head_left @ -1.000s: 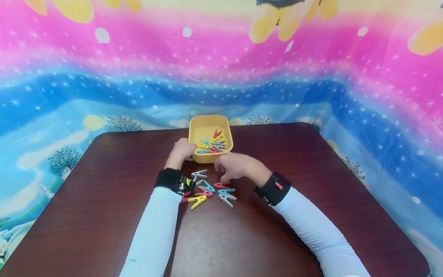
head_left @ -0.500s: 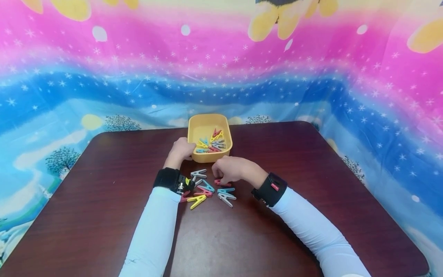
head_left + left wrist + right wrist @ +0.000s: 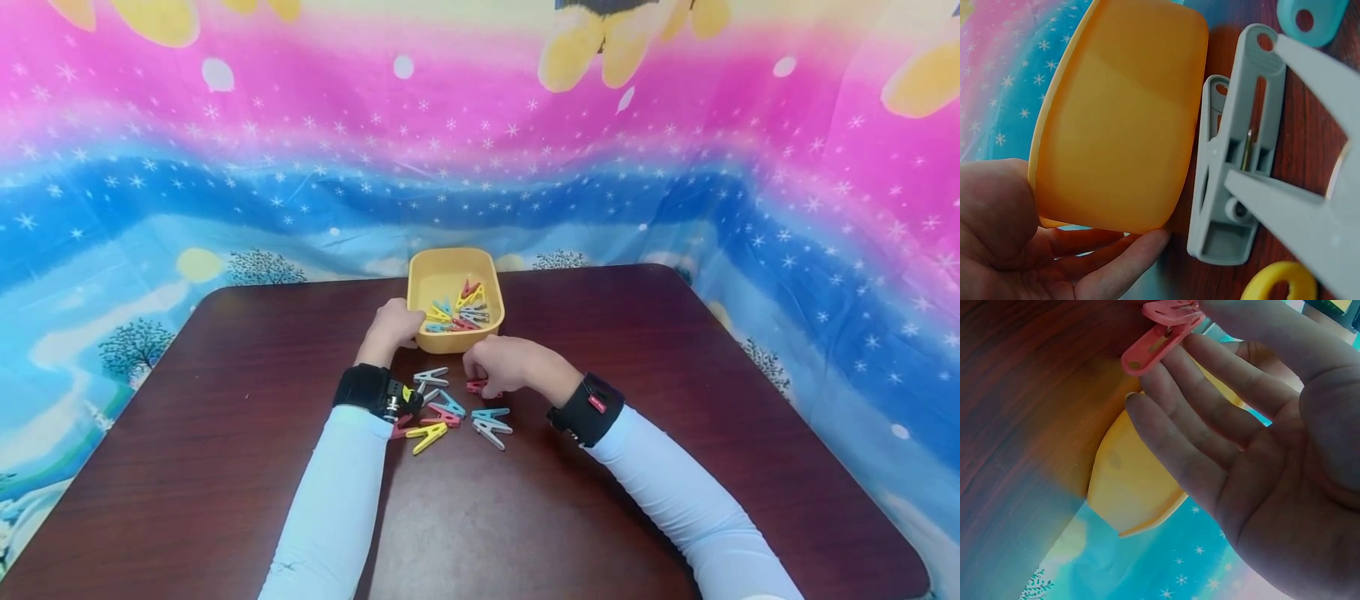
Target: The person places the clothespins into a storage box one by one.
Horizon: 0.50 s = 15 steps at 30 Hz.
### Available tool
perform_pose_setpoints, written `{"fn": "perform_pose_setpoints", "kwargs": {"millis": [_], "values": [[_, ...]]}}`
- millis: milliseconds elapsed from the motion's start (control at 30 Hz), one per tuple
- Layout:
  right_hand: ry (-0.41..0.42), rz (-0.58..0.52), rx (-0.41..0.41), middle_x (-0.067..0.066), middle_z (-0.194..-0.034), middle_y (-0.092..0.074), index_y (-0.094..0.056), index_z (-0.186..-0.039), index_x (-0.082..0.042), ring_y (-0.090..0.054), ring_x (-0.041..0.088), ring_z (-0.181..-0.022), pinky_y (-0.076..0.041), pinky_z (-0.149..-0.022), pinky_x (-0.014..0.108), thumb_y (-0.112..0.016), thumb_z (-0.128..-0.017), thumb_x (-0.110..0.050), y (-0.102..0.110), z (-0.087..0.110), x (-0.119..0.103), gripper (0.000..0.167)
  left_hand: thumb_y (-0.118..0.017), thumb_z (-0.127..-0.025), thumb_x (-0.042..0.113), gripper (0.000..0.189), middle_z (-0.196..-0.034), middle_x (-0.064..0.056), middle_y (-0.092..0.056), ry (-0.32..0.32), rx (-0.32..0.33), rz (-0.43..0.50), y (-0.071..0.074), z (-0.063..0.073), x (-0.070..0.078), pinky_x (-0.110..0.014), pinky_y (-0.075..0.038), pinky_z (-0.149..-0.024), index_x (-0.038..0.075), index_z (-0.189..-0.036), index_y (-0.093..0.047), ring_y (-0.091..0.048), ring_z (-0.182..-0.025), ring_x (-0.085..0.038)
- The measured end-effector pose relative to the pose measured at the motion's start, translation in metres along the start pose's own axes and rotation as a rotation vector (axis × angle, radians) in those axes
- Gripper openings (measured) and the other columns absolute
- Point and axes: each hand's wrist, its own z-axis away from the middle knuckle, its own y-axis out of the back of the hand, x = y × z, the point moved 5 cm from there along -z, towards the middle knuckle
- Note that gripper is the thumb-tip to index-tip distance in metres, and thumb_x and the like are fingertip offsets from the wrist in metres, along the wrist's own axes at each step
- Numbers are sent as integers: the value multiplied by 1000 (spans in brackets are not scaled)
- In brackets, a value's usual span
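Observation:
My left hand grips the near left side of a yellow plastic bin. In the left wrist view its fingers curl around the bin's wall. My right hand is just in front of the bin's near right corner. Between thumb and index finger it pinches a red clothespin, clearly seen in the right wrist view; the other fingers are extended. Inside the bin lie several clothespins, among them a grey one and a yellow one.
Several loose clothespins lie on the brown table before the bin: grey, blue, grey, pink and yellow. A patterned cloth hangs behind the table's far edge.
My right hand has come down onto the red clothespin, pinched it and shifted it slightly toward the bin. The left hand stays on the bin.

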Motion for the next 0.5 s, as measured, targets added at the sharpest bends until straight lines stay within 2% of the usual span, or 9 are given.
{"fn": "perform_pose_setpoints", "kwargs": {"millis": [167, 500], "values": [[-37, 7, -24, 2, -95, -71, -77, -116, -12, -65, 19, -85, -57, -75, 29, -83, -94, -8, -1, 1, 3, 24, -50, -110, 20, 45, -135, -25, -69, -2, -3, -3, 0, -2, 0, -47, -67, -100, -5, -147, -52, -75, -119, -37], [-32, 3, -3, 1, -87, -72, -80, -113, -11, -65, 17, -77, -55, -71, 27, -83, -95, -10, -1, 1, 7, 18, -49, -110, 20, 45, -133, -24, -69, -3, -4, -14, -2, -4, -1, -47, -68, -98, -4, -148, -52, -75, -117, -37]]}}
